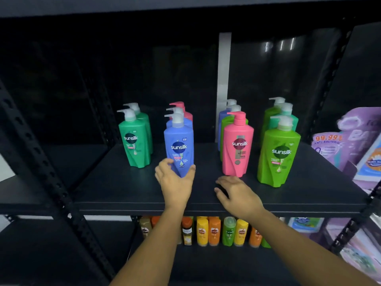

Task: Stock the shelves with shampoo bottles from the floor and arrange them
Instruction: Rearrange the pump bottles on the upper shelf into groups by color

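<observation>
Left hand (pixel 175 180) grips blue bottle (pixel 179 145) base; right hand (pixel 237 193) spread over shelf (pixel 123 193).

Sunsilk pump shampoo bottles stand upright on the black shelf (pixel 123 188) in four front-to-back files, front labels facing me.

1. Leftmost file: the front teal bottle (pixel 135 145), with the rear teal bottle (pixel 144 120) close behind it.
2. Second file: the front blue bottle (pixel 179 147), the second blue bottle (pixel 181 122), then the rear pink bottle (pixel 182 107). My left hand (pixel 175 180) holds the front blue bottle, fingers and thumb curled round its base.
3. Third file: the front pink bottle (pixel 238 145), the hidden lime bottle (pixel 223 129), then the rear blue bottle (pixel 222 115). The last two are largely covered.
4. Rightmost file: the front lime bottle (pixel 278 155), the middle teal bottle (pixel 290 118), then the rear lime bottle (pixel 271 113).

Pink bottles carry pink pumps. All the others carry white pumps.
</observation>
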